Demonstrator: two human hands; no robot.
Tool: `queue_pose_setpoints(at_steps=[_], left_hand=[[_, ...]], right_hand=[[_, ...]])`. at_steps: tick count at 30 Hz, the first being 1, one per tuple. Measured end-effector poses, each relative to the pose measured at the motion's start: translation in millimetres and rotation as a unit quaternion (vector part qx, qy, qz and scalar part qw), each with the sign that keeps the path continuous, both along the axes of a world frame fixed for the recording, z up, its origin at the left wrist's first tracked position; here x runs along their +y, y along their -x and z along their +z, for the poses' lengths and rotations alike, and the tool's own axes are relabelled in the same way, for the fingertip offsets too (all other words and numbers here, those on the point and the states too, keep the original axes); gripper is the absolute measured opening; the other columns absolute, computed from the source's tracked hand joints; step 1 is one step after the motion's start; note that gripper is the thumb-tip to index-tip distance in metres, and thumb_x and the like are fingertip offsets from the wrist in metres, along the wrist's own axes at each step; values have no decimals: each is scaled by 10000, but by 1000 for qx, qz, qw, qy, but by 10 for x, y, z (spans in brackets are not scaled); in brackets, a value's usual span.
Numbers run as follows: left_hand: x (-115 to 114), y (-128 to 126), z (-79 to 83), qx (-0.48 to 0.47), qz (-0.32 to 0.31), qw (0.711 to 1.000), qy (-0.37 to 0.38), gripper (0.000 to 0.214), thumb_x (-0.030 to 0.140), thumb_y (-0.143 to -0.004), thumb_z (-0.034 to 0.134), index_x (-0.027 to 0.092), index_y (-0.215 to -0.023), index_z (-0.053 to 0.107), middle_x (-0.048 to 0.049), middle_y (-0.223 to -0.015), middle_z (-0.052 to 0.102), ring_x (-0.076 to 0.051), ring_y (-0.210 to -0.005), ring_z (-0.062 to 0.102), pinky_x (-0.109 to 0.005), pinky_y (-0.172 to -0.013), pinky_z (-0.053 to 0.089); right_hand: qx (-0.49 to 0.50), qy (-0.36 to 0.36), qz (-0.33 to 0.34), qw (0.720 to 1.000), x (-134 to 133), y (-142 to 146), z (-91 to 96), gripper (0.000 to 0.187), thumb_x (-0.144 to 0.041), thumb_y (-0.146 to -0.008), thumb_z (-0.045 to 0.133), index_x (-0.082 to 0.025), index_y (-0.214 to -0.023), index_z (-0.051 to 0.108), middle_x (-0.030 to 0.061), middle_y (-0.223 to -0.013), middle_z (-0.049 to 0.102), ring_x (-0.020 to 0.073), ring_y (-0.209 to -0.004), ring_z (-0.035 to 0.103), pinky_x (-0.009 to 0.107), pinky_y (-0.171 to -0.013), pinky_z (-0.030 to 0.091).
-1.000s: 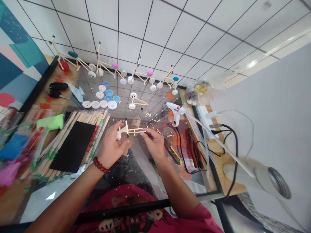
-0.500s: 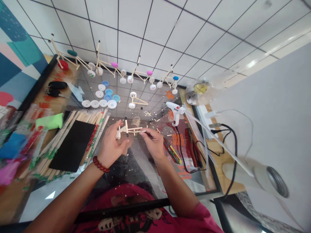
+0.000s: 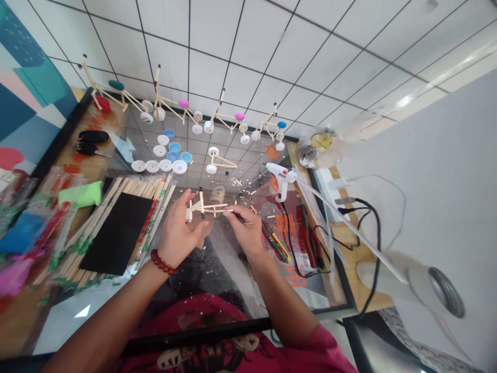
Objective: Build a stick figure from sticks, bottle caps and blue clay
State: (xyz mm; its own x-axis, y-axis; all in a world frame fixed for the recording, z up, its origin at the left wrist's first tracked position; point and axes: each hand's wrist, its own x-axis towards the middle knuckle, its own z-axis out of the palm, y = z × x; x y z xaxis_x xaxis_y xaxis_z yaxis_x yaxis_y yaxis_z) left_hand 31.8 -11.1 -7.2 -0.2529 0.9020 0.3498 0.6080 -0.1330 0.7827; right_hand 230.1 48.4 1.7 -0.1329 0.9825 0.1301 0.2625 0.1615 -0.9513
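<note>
Mid-frame, a small stick frame (image 3: 205,209) with a white cap wheel at its left end sits between the two hands, above the person's lap. The left hand (image 3: 179,230), wearing a bead bracelet (image 3: 163,262), is curled closed around the wheel end. The right hand (image 3: 243,228) pinches the far end of the long stick between its fingertips (image 3: 230,211). Both grip the frame. To the right of the hands, a glue gun (image 3: 280,178) lies on the glass tabletop (image 3: 236,280), with red pliers (image 3: 306,235) below it. Bundled sticks (image 3: 155,191) lie at left. Loose bottle caps (image 3: 165,166) and finished stick models (image 3: 182,106) sit toward the upper middle.
</note>
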Motion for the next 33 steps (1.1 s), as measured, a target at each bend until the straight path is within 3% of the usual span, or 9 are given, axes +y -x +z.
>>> queue_pose_setpoints(at_steps=[6, 12, 33], left_hand=[[76, -10, 8, 39, 1, 999, -34, 706, 304, -861, 838, 184, -1506, 580, -178, -1421, 744, -380, -1314, 726, -544, -1127, 605], [138, -8, -35, 51, 15, 998, -17, 691, 315, -867, 833, 176, -1503, 603, -191, -1406, 742, -389, -1318, 717, -559, -1135, 596], [168, -24, -63, 38, 39, 998, -9, 654, 355, -875, 793, 178, -1484, 634, -181, -1362, 768, -384, -1260, 738, -563, -1110, 602]], right_hand=[[7, -10, 24, 1000, 4, -6, 11, 169, -412, -964, 788, -280, -899, 871, 38, -952, 878, 235, -887, 809, 357, -855, 627], [27, -10, 17, 999, 9, 6, 14, 134, -346, -942, 795, -258, -882, 877, 51, -954, 886, 218, -861, 803, 320, -827, 612], [53, -6, 18, 998, 12, 26, 33, 127, -329, -902, 813, -248, -826, 875, 41, -869, 857, 197, -795, 755, 299, -770, 571]])
